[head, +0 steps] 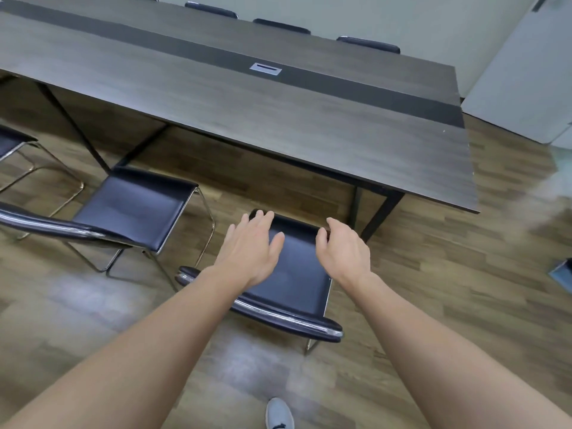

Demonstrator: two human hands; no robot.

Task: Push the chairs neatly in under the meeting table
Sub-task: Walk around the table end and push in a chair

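Far left at nine o'clock, one chair (12,144) peeks in, seat clear of the meeting table (278,119). Next, a second chair (130,209) stands out on the floor. Centre now: the left hand (250,252) hovers over the third chair (294,274), fingers spread, holding nothing. At three o'clock of it, the right hand (343,252), loosely curled, empty. That chair sits just short of the table edge.
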